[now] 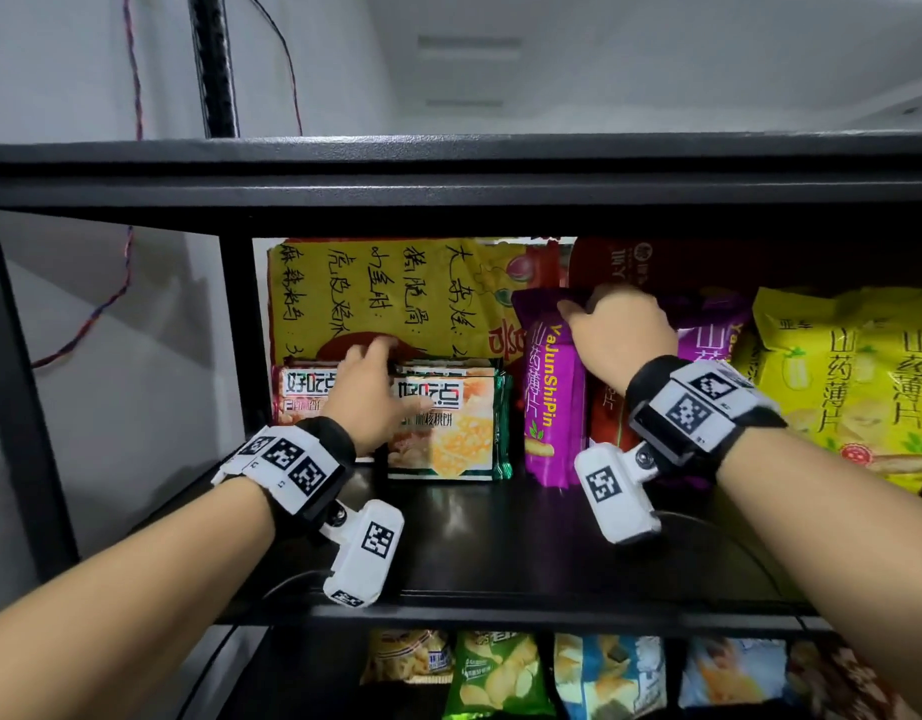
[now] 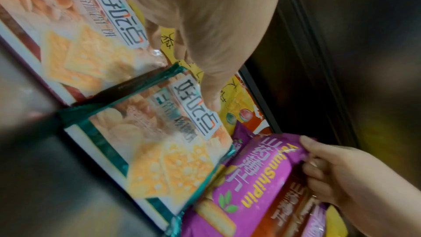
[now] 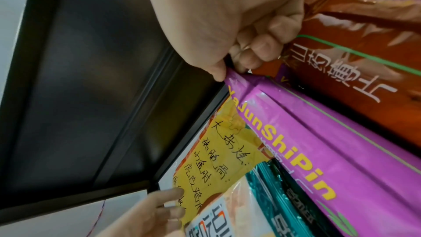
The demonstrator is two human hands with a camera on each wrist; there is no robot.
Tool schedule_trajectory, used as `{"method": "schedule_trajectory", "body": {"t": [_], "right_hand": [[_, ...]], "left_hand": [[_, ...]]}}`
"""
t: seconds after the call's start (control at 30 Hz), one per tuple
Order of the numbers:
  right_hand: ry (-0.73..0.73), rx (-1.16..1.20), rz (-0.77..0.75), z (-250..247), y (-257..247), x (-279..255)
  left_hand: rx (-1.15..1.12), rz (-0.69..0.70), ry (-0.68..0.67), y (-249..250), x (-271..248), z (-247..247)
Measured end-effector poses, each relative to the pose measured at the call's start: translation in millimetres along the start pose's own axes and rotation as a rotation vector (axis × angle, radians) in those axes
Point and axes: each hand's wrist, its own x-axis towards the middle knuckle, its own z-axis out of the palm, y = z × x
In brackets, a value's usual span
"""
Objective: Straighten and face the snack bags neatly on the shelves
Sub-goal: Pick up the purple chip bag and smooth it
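Observation:
On the black shelf [image 1: 500, 537] a purple YaJunShiPin snack bag [image 1: 552, 402] [image 3: 318, 141] stands upright. My right hand [image 1: 615, 330] [image 3: 239, 57] pinches its top edge, thumb in front and fingers curled behind. To its left stand a green-edged cracker pack [image 1: 448, 439] [image 2: 145, 150] and a red-edged one [image 1: 298, 397] [image 2: 68, 42]. My left hand [image 1: 370, 387] [image 2: 189, 68] reaches over their tops. Its thumb lies on the green pack's front, its fingers behind. A brown bag [image 1: 604, 418] [image 3: 353, 60] stands right of the purple one, partly hidden by my wrist.
A yellow handwritten sign [image 1: 376, 293] stands behind the packs. More purple bags and a big yellow bag [image 1: 853, 387] fill the right side. The upper shelf [image 1: 448, 184] hangs low overhead, and a post [image 1: 235, 324] bounds the left. Several bags [image 1: 500, 672] sit on the shelf below.

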Motion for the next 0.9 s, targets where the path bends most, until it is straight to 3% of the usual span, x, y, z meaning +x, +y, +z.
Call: {"method": "schedule_trajectory", "body": {"t": [0.1, 0.27, 0.4, 0.5, 0.6, 0.67, 0.8, 0.9], "right_hand": [[0.000, -0.018, -0.104, -5.4, -6.0, -4.9], [0.078, 0.207, -0.119, -32.9, -22.0, -25.2], [-0.117, 0.518, -0.191, -44.4, -41.0, -47.2], [-0.251, 0.780, -0.177, -46.3, -39.0, -59.4], [-0.009, 0.775, -0.193, -43.3, -18.9, -57.4], [0.022, 0.792, -0.127, -37.9, -6.0, -55.7], [-0.418, 0.915, 0.086, -16.6, -3.8, -61.2], [-0.573, 1.078, 0.161, -3.8, -12.7, -63.3]], "left_hand": [[-0.101, 0.057, 0.045, 19.3, -12.9, -2.7], [-0.284, 0.228, 0.007, 65.8, -43.4, 11.8], [-0.458, 0.236, -0.048, 94.8, -56.6, 29.0], [-0.529, 0.198, 0.051, 97.3, -59.9, 32.1], [-0.722, 0.139, -0.009, 81.6, -54.2, 26.8], [-0.921, 0.117, -0.127, 69.9, -52.0, 18.6], [-1.095, 0.091, -0.169, 62.6, -49.8, 3.6], [-1.085, 0.085, -0.095, 69.7, -50.3, -1.4]]}}
